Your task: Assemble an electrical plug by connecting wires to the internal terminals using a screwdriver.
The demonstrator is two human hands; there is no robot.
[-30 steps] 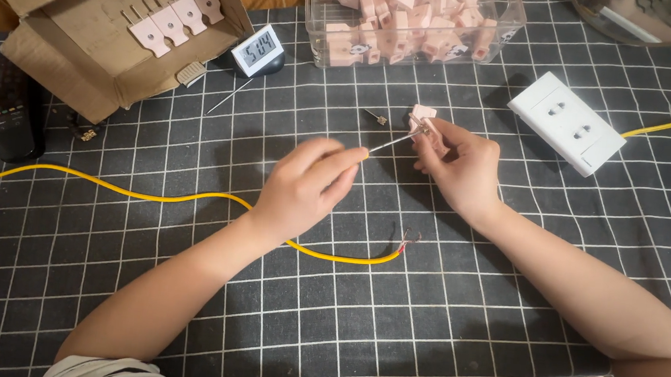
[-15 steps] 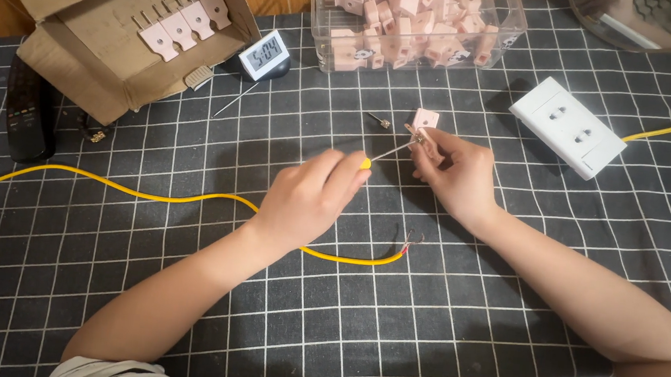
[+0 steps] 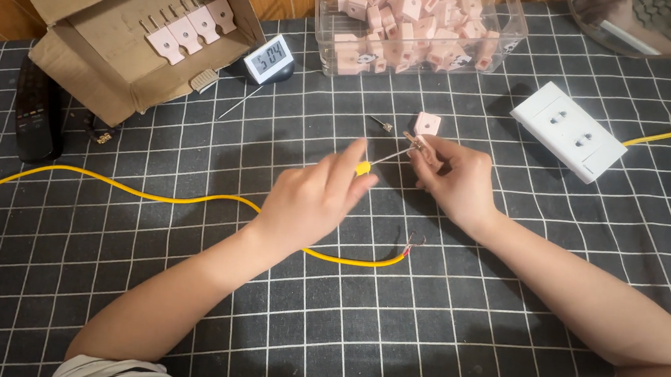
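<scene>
Left hand (image 3: pixel 311 198): raised just above the desk (image 3: pixel 183 296) near its middle, forearm entered from the near edge; fingers curled around the yellow handle of a small screwdriver (image 3: pixel 377 161), index finger extended along it.
Right hand (image 3: pixel 452 178): forearm entered from the near right corner; fingertips pinched on a small metal part (image 3: pixel 416 145) held at the screwdriver's tip.
Small screwdriver: long axis run diagonally, handle toward the near left, thin shaft pointed toward the far right edge and met by the metal part.
Pink block (image 3: pixel 427 124): laid on the desk just beyond the right fingertips; whether it is touched cannot be told.
Loose screw (image 3: pixel 381 123): laid just left of the pink block.
Yellow wire (image 3: pixel 151 196): trailed from the left edge across the middle, passed under the left wrist, bare end lying between the two forearms.
White socket plate (image 3: pixel 567 141): laid toward the right edge.
Clear bin (image 3: pixel 412 27): set at the far edge, filled with pink blocks.
Cardboard box (image 3: pixel 125 28): set at the far left corner.
Digital timer (image 3: pixel 269 58): stood beside the box.
</scene>
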